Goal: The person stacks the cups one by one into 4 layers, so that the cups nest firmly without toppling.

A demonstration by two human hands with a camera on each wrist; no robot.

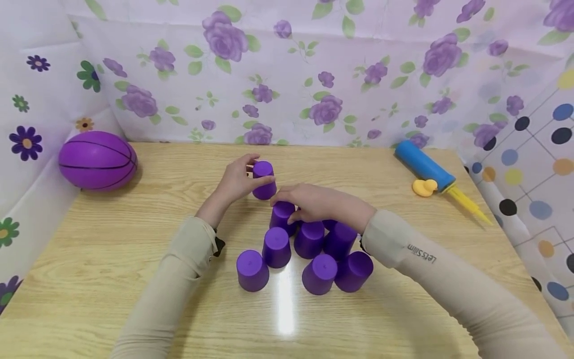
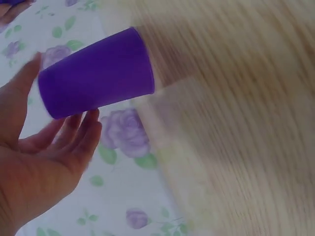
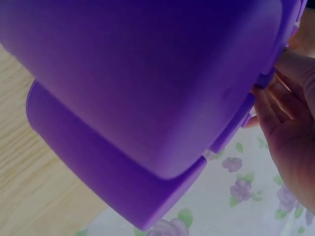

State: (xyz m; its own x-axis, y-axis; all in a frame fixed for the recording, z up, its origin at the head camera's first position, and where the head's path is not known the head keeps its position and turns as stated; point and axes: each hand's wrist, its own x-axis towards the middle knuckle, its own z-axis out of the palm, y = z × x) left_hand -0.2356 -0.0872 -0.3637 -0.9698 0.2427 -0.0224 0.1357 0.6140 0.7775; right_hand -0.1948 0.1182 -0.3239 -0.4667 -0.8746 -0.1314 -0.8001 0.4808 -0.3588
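Observation:
Several purple plastic cups stand upside down on the wooden table in the head view. At the back of the group, my left hand (image 1: 235, 180) holds one purple cup (image 1: 264, 191), thumb across its near side and fingers behind. The left wrist view shows this cup (image 2: 98, 73) between the thumb and fingers of the left hand (image 2: 49, 157). My right hand (image 1: 316, 202) reaches over the group and grips another cup (image 1: 280, 218) near its upturned base. Close cups (image 3: 147, 88) hide much of that grip from the right wrist view, where the right hand (image 3: 290, 128) is at the right edge.
Nearer me stand a front-left cup (image 1: 252, 271), a front cup (image 1: 320, 275) and a front-right cup (image 1: 355, 271). A purple ball (image 1: 98, 162) sits at the back left. At the right lie a blue hand pump (image 1: 423, 163) and a yellow rubber duck (image 1: 423, 188). Flowered cloth (image 1: 287, 75) hangs behind the table.

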